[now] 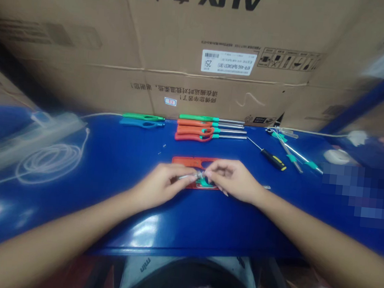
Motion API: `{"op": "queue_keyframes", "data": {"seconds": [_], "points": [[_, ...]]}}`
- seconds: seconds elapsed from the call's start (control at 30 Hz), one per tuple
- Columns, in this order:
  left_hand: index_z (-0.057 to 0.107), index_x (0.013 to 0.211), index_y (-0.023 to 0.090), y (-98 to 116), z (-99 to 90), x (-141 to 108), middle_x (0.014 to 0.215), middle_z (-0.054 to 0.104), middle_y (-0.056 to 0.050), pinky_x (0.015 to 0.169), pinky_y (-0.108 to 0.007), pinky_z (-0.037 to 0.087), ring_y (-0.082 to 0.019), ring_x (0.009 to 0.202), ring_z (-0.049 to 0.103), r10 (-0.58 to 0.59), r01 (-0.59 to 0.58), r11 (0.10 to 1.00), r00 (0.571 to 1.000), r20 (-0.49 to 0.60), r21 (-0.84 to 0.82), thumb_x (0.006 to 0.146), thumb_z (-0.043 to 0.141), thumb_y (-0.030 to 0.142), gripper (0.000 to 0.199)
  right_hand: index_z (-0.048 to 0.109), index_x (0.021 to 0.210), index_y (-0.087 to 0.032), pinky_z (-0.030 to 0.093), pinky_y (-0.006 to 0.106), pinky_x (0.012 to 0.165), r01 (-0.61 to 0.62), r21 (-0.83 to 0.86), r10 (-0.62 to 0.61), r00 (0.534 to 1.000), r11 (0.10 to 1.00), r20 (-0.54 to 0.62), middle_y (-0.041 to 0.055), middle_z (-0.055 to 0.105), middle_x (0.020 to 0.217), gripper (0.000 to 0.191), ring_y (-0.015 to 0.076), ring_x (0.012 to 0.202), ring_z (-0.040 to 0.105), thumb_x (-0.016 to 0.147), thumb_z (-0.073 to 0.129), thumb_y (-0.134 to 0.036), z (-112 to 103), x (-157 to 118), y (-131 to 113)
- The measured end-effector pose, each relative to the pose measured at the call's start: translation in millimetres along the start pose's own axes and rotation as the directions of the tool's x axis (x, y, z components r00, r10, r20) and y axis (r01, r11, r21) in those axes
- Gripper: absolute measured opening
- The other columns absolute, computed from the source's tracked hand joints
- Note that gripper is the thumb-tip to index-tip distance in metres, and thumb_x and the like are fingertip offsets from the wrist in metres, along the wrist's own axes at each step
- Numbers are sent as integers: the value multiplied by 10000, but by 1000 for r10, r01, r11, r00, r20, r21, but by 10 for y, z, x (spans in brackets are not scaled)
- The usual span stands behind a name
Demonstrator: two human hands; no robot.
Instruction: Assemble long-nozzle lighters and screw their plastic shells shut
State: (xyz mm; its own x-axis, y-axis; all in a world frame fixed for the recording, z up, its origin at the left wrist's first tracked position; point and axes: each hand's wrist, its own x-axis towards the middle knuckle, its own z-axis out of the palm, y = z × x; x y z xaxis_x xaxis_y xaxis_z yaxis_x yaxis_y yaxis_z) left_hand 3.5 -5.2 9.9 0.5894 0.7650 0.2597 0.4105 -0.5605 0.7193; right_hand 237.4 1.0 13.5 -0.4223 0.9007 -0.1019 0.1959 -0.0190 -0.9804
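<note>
Both hands meet over red-orange lighter casing halves (pixel 190 160) on the blue table. My left hand (pixel 164 184) is closed, its thumb and index finger pinching a small clear part (pixel 199 175). From the right, my right hand (pixel 231 177) is closed too, fingertips pressed together at the same small part; exactly what they pinch is too small to tell. Under the fingertips, a green piece (pixel 204 182) and a thin white wire lie in the lower casing half.
Assembled lighters (pixel 195 130) with metal tubes lie behind the hands, green and blue handles (pixel 142 120) further left. A screwdriver (pixel 273 160) and loose tubes (pixel 291 156) lie right. At left are a power strip (pixel 53 135) and coiled cable (pixel 50 164). Cardboard (pixel 175 38) stands behind.
</note>
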Motion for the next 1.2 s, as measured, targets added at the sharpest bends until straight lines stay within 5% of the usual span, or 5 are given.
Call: {"op": "queue_keyframes", "data": {"seconds": [0.5,0.83,1.2], "points": [[756,1080,183,-3,94,-37,961,751,-58,704,-252,489,-155,780,670,8,-7,1000,999,-39,30,1012,544,327,264,637,811,-147,425,183,432,-32,-70,32,999,997,-7,-20,601,621,300,62,466,517,817,718,-436,9,-22,-14],[753,1137,197,33,83,-3,970,775,-50,670,-239,520,-143,734,681,16,-19,999,996,-93,-32,987,595,312,247,666,743,-135,458,206,425,-9,-71,12,999,997,45,-23,576,469,467,75,396,506,793,716,-596,-25,2,-62],[760,1114,197,-33,69,13,999,789,-44,765,-271,552,-166,795,705,20,-22,1000,992,-126,-9,969,616,297,227,687,914,-132,482,195,408,-6,34,5,1000,999,19,-18,628,614,429,73,463,536,775,770,-530,-30,24,4]]}}
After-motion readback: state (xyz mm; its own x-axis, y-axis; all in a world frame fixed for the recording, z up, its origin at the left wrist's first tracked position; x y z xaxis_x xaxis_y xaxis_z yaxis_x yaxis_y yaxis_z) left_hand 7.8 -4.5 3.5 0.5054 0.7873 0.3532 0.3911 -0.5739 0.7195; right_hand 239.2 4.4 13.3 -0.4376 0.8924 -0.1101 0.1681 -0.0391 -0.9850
